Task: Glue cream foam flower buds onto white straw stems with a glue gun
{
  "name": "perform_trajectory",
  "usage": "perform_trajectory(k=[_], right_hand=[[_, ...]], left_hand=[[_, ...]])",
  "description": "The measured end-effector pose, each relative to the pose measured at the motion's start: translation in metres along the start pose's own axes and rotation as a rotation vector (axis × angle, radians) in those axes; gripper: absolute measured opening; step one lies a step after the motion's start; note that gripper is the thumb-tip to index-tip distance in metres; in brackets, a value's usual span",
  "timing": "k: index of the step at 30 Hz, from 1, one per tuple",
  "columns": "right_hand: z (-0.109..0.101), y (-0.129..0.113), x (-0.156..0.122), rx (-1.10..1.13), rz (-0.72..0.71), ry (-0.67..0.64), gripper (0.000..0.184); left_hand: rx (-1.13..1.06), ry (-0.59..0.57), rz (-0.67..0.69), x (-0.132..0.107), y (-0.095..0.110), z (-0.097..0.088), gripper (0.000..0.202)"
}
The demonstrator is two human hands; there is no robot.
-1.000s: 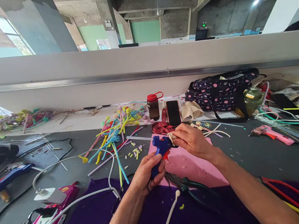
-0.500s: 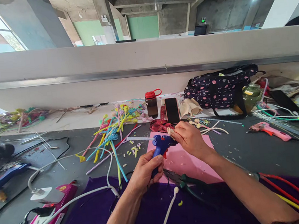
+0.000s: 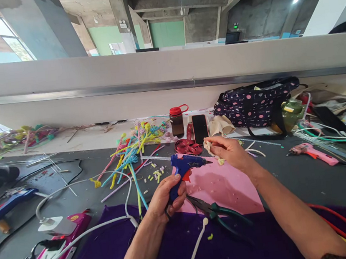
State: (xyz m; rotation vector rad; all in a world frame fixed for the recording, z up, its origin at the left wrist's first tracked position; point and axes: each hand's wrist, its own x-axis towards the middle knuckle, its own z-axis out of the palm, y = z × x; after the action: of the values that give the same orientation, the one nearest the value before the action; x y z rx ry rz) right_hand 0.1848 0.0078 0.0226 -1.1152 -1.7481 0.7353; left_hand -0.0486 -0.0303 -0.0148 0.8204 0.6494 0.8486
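My left hand [image 3: 168, 193] is wrapped round the handle of a blue hot glue gun [image 3: 184, 164] with a red trigger. A clear glue stick [image 3: 156, 158] pokes out of its back end, and its dark nozzle points right. Just right of the nozzle, my right hand [image 3: 228, 152] pinches a crumpled cream cloth [image 3: 208, 147], apart from the gun. Below both hands lies a pink sheet [image 3: 224, 186]. Pliers with dark green handles [image 3: 216, 210] rest across its near edge. A white fuzzy stem [image 3: 195, 246] lies on the purple cloth [image 3: 231, 248] nearest me.
Coloured fuzzy stems [image 3: 131, 151] are heaped at centre left. A red-capped bottle [image 3: 176, 120], a phone [image 3: 200, 128] and a patterned bag [image 3: 252, 105] stand at the back. A pink glue gun [image 3: 314, 153] lies right; a pink power strip [image 3: 75, 238] with trailing cables sits left.
My right hand has moved right with the cream cloth, off the glue gun's nozzle, which now shows bare. The glue gun has shifted slightly left and tilted.
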Motion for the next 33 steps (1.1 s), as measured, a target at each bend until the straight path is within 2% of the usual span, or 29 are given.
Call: perform_trajectory(k=[2, 5, 8, 10, 14, 17, 22, 27, 33], right_hand=[[0.010, -0.003, -0.003, -0.028, -0.013, -0.012, 0.033], [0.020, -0.004, -0.006, -0.191, -0.118, -0.006, 0.023], [0.023, -0.002, -0.006, -0.348, -0.222, -0.005, 0.019], [0.020, 0.001, -0.004, -0.378, -0.254, -0.056, 0.022], [0.014, 0.008, 0.000, -0.345, -0.252, -0.157, 0.027], [0.012, 0.010, 0.002, -0.329, -0.258, -0.181, 0.025], [0.017, 0.010, 0.002, -0.292, -0.275, -0.132, 0.022], [0.024, 0.016, 0.000, -0.121, -0.189, -0.102, 0.020], [0.032, 0.019, 0.000, 0.021, -0.091, -0.058, 0.023]], left_hand=[[0.001, -0.012, 0.000, 0.000, -0.001, 0.000, 0.030], [0.004, -0.010, 0.016, 0.000, -0.001, -0.001, 0.032], [-0.008, -0.010, 0.010, 0.001, -0.002, -0.001, 0.031], [-0.023, -0.016, -0.002, 0.001, -0.002, -0.002, 0.029], [-0.023, 0.006, 0.014, 0.001, -0.003, 0.000, 0.024], [-0.017, 0.005, 0.058, 0.001, -0.003, 0.002, 0.024], [0.001, -0.004, 0.106, -0.001, -0.005, 0.004, 0.019], [0.037, 0.019, 0.151, -0.002, -0.006, 0.007, 0.014], [0.142, 0.025, 0.166, -0.003, -0.005, 0.009, 0.018]])
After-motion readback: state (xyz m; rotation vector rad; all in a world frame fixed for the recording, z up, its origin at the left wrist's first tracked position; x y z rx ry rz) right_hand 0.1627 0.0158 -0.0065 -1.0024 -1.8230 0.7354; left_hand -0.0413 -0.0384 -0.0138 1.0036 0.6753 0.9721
